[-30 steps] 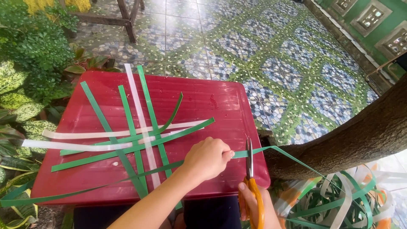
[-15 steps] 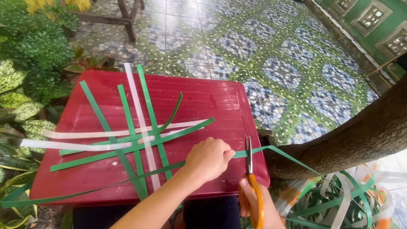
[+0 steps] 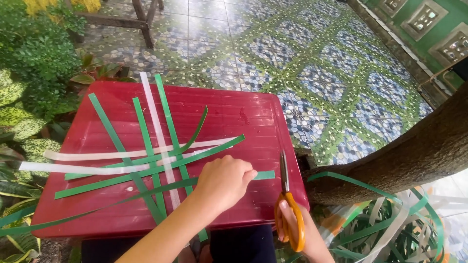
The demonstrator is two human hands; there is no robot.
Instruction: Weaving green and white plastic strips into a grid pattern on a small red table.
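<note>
My left hand (image 3: 225, 181) sits curled on the red tabletop (image 3: 234, 114), fingertips pinched down on the near end of a long green strip (image 3: 146, 191); a short stub of that strip pokes out to the right of my fingers, lying flat toward the table's right edge. My right hand (image 3: 297, 231) is lower, at the near right corner, clenched through the orange handles of a pair of scissors (image 3: 287, 204). The blades point straight away from me and look closed or nearly so, though I cannot tell for certain. The relation that counts here: the strip's long axis runs left to right, from the plants (image 3: 29, 73) on the far left across the table to that cut-looking end, and the scissor blades stand across that axis, just beside the stub's tip and apart from it. The right hand is the nearer one to the free end; the left is already on the strip. Further out, other green strips and a few white strips (image 3: 117, 156) lie crossed over one another in a loose lattice on the table's left half. Off the right edge, beside a slanting tree trunk (image 3: 414, 151), a tangled heap of spare strips (image 3: 390, 229) rests over patterned tile floor (image 3: 317, 63).
</note>
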